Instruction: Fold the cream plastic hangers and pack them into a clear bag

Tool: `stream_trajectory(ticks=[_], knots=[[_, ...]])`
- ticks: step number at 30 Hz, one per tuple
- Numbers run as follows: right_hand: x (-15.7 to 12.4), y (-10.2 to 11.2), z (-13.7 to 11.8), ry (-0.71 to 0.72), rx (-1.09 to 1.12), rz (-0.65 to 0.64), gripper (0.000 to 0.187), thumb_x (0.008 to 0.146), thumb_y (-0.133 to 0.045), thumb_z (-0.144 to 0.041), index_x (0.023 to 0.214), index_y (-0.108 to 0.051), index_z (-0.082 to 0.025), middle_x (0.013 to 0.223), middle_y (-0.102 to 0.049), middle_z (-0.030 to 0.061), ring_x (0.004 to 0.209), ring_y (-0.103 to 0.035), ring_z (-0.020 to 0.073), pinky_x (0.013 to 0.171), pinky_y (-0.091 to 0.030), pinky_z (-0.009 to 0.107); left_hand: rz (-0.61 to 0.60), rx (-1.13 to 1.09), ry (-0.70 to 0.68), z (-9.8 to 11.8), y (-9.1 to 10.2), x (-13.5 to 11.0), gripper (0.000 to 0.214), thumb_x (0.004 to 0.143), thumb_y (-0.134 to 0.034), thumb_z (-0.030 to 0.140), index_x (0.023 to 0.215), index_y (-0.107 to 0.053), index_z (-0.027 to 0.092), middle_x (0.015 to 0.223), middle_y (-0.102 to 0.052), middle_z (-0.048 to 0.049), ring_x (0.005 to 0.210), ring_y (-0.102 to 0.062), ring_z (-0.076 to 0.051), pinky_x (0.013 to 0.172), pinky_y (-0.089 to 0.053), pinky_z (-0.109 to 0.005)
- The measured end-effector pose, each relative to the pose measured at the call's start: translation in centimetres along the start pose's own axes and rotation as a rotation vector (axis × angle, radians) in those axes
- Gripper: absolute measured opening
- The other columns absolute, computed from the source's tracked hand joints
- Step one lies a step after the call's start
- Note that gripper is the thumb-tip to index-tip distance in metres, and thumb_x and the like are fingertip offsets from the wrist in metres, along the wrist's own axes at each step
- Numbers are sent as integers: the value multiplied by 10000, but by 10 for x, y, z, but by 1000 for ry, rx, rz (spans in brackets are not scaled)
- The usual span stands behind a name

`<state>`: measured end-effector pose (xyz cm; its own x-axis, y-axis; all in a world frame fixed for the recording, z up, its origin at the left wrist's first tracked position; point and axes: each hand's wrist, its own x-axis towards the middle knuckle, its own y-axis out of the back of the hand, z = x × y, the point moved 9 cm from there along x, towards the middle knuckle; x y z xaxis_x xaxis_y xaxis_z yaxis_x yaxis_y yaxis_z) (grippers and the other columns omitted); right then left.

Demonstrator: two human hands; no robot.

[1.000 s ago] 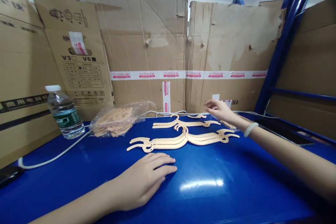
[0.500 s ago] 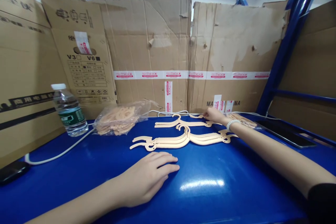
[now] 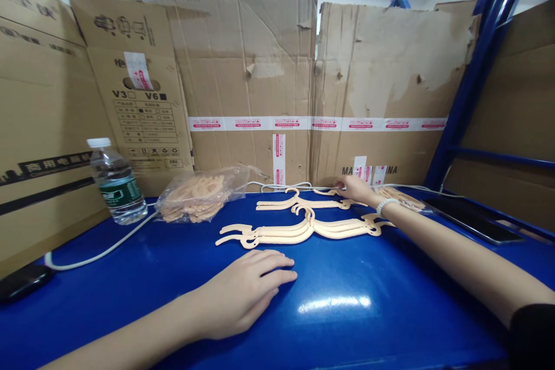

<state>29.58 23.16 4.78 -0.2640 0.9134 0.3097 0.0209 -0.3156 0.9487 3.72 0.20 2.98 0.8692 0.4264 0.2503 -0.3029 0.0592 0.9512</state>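
Note:
Flat on the blue tabletop rests my left hand, fingers stretched out and holding nothing. Just beyond it lies a row of beige folding clothes hangers, with hooks pointing away and arms spread to both sides. Behind these is another beige hanger, partly covered by the front ones' hooks. My right hand reaches to the back of the table, its fingers pinched at the end of a small curved beige hanger piece. The far fingertips are partly hidden.
A clear plastic bag of beige hanger parts and a water bottle stand at left. Beyond my right wrist lies another bag of parts, beside a black phone. A white cable crosses the table; cardboard walls the back.

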Motion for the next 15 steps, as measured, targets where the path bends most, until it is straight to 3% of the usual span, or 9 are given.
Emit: stream_trajectory(ticks=[8, 15], knots=[[8, -13, 2, -21, 28, -26, 187, 918, -596, -321, 925, -654, -143, 936, -676, 52, 869, -645, 167, 815, -519, 349, 2, 5, -4, 0, -1, 1, 416, 928, -404, 127, 1313, -503, 248, 1347, -536, -78, 1220, -495, -255, 1034, -416, -414], [-3, 18, -5, -41, 210, 119, 94, 800, -604, -128, 829, -690, -104, 823, -722, 128, 827, -679, 252, 735, -492, 313, -15, -46, 18, 0, 2, 1, 418, 916, -411, 109, 1295, -523, 242, 1337, -543, -84, 1224, -494, -254, 1040, -407, -431]])
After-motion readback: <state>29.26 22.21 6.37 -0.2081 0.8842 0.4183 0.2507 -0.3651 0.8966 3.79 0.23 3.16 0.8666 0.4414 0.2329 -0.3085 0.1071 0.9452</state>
